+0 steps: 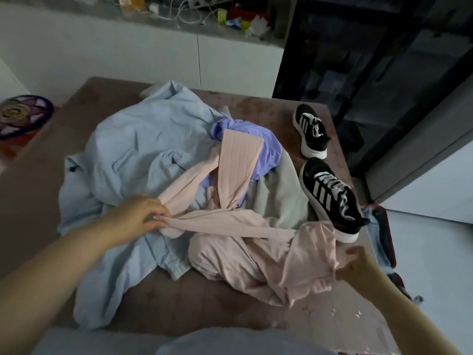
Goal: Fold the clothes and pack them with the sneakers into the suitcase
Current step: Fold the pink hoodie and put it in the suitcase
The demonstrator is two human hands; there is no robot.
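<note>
Pink top [256, 254]: crumpled on the near side of the bed [179, 306], one sleeve trailing over the purple garment [267, 149]. Our left hand [143, 216] pinches a sleeve. Our right hand [358, 265] grips the other end, fingers curled. Risk: the near sneaker [330, 196] touches the pink cloth at the bed edge, beside the suitcase [384, 234]. We judge that lifting could tip it off or drag the pile.

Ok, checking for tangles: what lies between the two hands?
Head view: the pink garment, bunched and twisted, stretches from the left hand to the right hand; both grip it.
</note>
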